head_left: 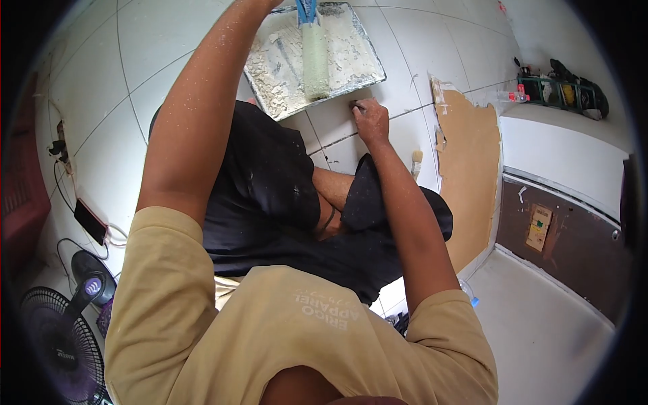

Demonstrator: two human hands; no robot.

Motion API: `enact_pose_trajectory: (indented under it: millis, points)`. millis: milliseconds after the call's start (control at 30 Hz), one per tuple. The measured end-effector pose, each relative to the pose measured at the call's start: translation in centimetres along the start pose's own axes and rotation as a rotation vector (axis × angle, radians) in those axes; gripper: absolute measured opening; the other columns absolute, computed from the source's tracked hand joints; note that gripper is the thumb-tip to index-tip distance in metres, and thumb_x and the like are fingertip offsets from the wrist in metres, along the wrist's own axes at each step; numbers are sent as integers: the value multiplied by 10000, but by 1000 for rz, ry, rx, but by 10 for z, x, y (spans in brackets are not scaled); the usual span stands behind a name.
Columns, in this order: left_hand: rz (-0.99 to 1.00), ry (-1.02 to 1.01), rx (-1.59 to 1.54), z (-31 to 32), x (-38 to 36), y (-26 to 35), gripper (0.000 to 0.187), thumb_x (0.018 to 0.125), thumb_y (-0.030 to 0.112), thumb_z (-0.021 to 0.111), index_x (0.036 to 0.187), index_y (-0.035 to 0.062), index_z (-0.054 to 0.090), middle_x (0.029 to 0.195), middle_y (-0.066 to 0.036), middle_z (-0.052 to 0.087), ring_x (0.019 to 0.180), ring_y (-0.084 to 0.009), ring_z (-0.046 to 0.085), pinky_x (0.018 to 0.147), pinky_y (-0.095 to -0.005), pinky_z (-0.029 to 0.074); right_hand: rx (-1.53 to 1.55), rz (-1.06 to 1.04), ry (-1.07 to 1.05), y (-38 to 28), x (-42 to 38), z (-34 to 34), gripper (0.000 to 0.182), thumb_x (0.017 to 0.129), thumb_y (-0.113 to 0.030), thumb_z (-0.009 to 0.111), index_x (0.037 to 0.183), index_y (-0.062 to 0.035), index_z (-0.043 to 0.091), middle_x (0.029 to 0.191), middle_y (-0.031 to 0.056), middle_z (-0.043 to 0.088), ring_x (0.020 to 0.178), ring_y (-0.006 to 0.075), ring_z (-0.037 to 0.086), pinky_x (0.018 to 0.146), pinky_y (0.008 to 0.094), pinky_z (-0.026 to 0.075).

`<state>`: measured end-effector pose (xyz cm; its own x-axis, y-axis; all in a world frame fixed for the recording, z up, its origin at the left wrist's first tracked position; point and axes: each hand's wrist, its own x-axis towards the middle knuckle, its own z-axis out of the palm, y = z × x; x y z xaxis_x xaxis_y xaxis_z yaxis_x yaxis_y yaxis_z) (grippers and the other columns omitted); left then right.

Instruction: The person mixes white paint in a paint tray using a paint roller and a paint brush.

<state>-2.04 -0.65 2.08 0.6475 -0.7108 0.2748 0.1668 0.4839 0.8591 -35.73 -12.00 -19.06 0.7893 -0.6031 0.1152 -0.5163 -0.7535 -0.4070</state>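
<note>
Right hand (371,121) curled, fingers together on a small dark piece (357,106) beside the tray (368,82), left hand (271,3) cut off at the top edge, its grip impossible to tell, paint roller (315,64) lying in the tray.

Open tile floor (410,57) ran between the right edge of the tray (374,48) and the cardboard sheet (466,169), leaving a lane for a hand. Lower down, the brush (417,160) stood in it, just beside the cardboard. The roller (315,64) obstructed a low sweep across the tray's middle. The left forearm (219,74) crowded the tray's left side, the right hand (371,121) its near right corner, and the legs (270,182) hemmed in the near side.
</note>
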Motion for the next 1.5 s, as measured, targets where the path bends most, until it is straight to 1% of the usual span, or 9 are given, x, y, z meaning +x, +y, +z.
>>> enact_pose_trajectory:
  millis: [400, 500, 600, 767, 1033, 1133, 1267, 1333, 1500]
  points:
    - [-86, 89, -71, -4, -9, 0, 251, 1031, 355, 591, 988, 110, 562, 659, 22, 467, 545, -109, 448, 509, -278, 371, -181, 149, 6, 34, -19, -6, 173, 907, -174, 669, 1005, -58, 753, 1004, 169, 742, 981, 353, 695, 1122, 525, 415]
    - [-37, 50, -110, -20, 4, -12, 252, 1030, 349, 600, 957, 109, 572, 641, 11, 483, 502, -116, 451, 479, -288, 366, 630, 641, 113, 75, -20, -19, 226, 915, -124, 708, 1100, -10, 768, 1015, 67, 779, 909, 165, 719, 865, 349, 562]
    - [3, 26, -114, -15, 3, -2, 277, 1024, 336, 612, 860, 116, 569, 605, 19, 478, 453, -123, 440, 448, -300, 362, 1403, 790, 155, 67, 14, -54, 334, 925, -151, 752, 1199, 27, 681, 1043, 64, 724, 922, 159, 660, 978, 313, 477]
    - [77, 81, -14, -2, 2, 14, 295, 1021, 318, 617, 808, 122, 563, 578, 23, 471, 464, -103, 454, 442, -290, 369, 1589, 326, 31, -44, 75, -105, 354, 935, -181, 752, 1206, 33, 674, 1050, 47, 705, 942, 161, 638, 997, 296, 460]
    - [106, 107, 116, -7, -22, 59, 288, 1013, 334, 626, 830, 121, 559, 602, 21, 479, 472, -95, 431, 445, -281, 345, 232, 179, -38, -100, 78, -153, 292, 892, -218, 748, 1149, -79, 757, 927, 128, 772, 882, 196, 738, 869, 324, 548]
    - [121, 110, -43, -17, -15, 62, 301, 996, 357, 644, 811, 140, 546, 586, 22, 444, 458, -108, 404, 445, -288, 331, 25, -36, 12, -17, 30, -156, 412, 891, -272, 745, 1264, -105, 701, 1134, 161, 746, 1059, 262, 718, 950, 385, 545]
    - [207, 194, -213, -15, -16, 38, 309, 987, 386, 652, 830, 144, 541, 600, 21, 441, 459, -125, 403, 450, -297, 342, -464, 415, -502, 142, -71, -164, 515, 860, -386, 772, 1290, -112, 694, 1263, 170, 705, 1144, 363, 670, 1032, 429, 511]
    - [250, 268, -227, -3, -17, 20, 314, 984, 397, 654, 839, 144, 536, 613, 17, 449, 467, -130, 410, 455, -303, 349, -541, 551, -967, 228, -124, -152, 546, 859, -455, 762, 1238, -64, 723, 1258, 181, 709, 1117, 362, 682, 1014, 414, 515]
    - [236, 341, -340, 34, -6, -22, 305, 981, 397, 661, 878, 144, 526, 663, -3, 475, 508, -147, 455, 466, -326, 385, -206, 728, -980, 214, -137, -146, 693, 786, -583, 793, 1196, -26, 742, 1273, 181, 706, 1148, 314, 681, 992, 405, 519]
